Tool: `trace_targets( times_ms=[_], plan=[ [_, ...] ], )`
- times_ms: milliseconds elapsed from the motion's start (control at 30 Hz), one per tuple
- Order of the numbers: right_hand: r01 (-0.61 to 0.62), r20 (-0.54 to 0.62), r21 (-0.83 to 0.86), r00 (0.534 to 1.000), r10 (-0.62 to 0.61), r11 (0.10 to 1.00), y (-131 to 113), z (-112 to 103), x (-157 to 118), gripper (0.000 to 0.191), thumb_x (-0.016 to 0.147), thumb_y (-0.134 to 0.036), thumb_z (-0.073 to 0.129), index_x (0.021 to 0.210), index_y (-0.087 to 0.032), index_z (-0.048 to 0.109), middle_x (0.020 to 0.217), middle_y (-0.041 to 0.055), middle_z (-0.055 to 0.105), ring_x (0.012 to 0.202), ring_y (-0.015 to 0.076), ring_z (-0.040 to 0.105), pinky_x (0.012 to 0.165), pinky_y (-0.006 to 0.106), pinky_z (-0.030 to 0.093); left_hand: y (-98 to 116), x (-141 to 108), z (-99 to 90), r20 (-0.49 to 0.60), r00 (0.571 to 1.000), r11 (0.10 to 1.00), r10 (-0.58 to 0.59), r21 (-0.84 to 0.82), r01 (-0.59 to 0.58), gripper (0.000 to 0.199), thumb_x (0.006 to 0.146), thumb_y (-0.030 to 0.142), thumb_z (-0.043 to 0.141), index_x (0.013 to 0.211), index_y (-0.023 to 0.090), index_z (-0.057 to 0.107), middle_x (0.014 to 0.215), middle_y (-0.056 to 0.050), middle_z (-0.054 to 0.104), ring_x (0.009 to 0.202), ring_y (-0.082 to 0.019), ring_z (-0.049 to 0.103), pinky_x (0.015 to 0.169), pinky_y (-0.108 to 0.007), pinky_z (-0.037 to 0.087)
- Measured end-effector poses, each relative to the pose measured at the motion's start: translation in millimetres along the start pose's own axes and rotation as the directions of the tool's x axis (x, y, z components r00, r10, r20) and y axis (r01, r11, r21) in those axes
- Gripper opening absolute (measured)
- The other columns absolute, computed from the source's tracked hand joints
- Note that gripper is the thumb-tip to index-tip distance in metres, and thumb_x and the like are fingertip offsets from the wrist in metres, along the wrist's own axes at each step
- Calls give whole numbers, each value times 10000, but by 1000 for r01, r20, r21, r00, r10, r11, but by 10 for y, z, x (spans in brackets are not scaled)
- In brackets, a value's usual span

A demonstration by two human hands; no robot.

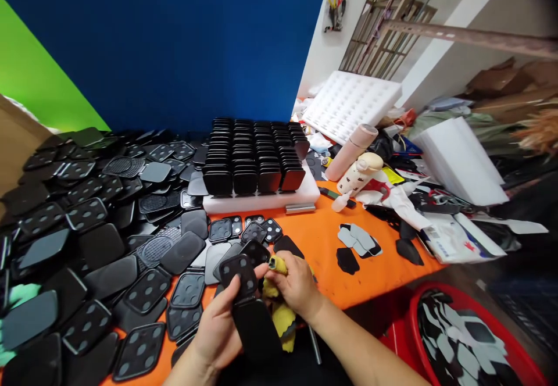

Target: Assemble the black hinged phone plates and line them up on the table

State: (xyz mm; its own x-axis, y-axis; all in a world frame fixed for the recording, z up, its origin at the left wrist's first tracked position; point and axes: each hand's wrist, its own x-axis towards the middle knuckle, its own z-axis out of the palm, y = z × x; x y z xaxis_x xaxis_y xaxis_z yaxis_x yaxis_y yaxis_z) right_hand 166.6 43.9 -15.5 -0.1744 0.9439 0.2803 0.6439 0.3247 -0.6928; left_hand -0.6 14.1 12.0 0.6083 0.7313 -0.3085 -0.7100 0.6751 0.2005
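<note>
Near the front edge of the orange table, my left hand [220, 328] holds an unfolded black hinged case [257, 328], thumb on its upper half, which has round grey dots. My right hand [299, 287] is closed around a yellow cloth [283, 319], whose bunched tip pokes out by the fingers. The cloth hangs beside the case. Behind the hands, rows of upright black cases [257, 156] stand in a white foam tray [257, 203]. Many loose black cases [143, 348] lie piled on the left.
On the orange table [318, 238], grey and black cut pieces [360, 239] lie to the right. Behind them stand a pink bottle [351, 153] and a cream bottle [360, 174]. A red tub [514, 351] with scraps stands at the lower right.
</note>
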Motion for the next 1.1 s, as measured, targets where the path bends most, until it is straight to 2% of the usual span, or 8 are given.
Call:
trace_targets(
  times_ms=[267, 433, 567, 700, 767, 900, 1033, 1100],
  plan=[
    [-36, -28, 9, 999, 37, 999, 60, -39, 36, 272, 925, -332, 334, 1031, -178, 532, 789, 52, 653, 709, 183, 628, 617, 278, 489, 67, 62, -4, -12, 999, 999, 44, -12, -45, 371, 900, 367, 415, 1158, 212, 632, 1165, -71, 645, 1057, -262, 595, 924, -369, 440],
    [51, 42, -41, 998, -49, 998, 40, -18, -25, 591, 743, -507, 587, 1205, -155, 480, 1083, 135, 632, 985, 293, 593, 827, 434, 482, 85, 80, -9, 36, 999, 1000, 5, -24, -4, 368, 895, 382, 410, 1200, 285, 593, 1026, -56, 704, 889, -239, 664, 863, -374, 482],
    [-72, 46, -1, 996, 72, 997, 124, -105, 72, 277, 883, -322, 432, 1109, -206, 544, 907, 52, 686, 836, 202, 648, 719, 306, 517, 116, 87, -18, -58, 998, 999, 10, 49, -8, 378, 893, 388, 413, 1189, 252, 605, 1164, -57, 648, 1022, -272, 619, 915, -392, 463],
    [-140, -70, -54, 988, 136, 989, 147, -284, 27, 362, 923, -314, 337, 1222, -168, 479, 1112, 126, 626, 1035, 232, 578, 882, 391, 458, 263, 42, -44, 15, 996, 993, 84, 81, -85, 389, 911, 337, 370, 1259, 274, 533, 1220, -51, 611, 1087, -276, 585, 921, -394, 466],
    [-41, 84, -119, 995, 52, 992, 107, -349, -91, 542, 841, -470, 497, 1308, -206, 421, 1295, 120, 517, 1203, 286, 447, 1014, 485, 331, 361, 12, -62, 112, 983, 988, 144, 42, -149, 403, 921, 349, 330, 1289, 307, 488, 1216, -41, 612, 1064, -261, 601, 916, -387, 470],
    [174, 449, -176, 890, -78, 969, 34, -346, -306, 731, 659, -615, 654, 1285, -295, 457, 1440, 40, 359, 1338, 344, 206, 1086, 582, 76, 496, -31, -80, 223, 951, 977, 215, -34, -213, 423, 939, 383, 259, 1340, 357, 390, 1251, -13, 581, 1090, -245, 584, 984, -414, 401],
    [136, 308, -161, 948, -81, 978, 41, -320, -317, 202, 778, -239, 606, 979, -253, 620, 1177, 37, 576, 1158, 242, 451, 1012, 433, 340, 526, -63, -86, 304, 927, 975, 221, -63, -211, 448, 952, 347, 187, 1371, 323, 342, 1333, -23, 498, 1172, -246, 512, 1027, -425, 340],
    [104, 170, -102, 982, -86, 989, 57, -430, -291, 240, 732, -80, 527, 904, -226, 610, 1092, 53, 590, 1063, 206, 514, 927, 361, 427, 535, -90, -106, 331, 915, 973, 231, -81, -216, 457, 954, 350, 162, 1379, 315, 325, 1358, -26, 467, 1193, -249, 490, 1034, -429, 327]
  ],
)
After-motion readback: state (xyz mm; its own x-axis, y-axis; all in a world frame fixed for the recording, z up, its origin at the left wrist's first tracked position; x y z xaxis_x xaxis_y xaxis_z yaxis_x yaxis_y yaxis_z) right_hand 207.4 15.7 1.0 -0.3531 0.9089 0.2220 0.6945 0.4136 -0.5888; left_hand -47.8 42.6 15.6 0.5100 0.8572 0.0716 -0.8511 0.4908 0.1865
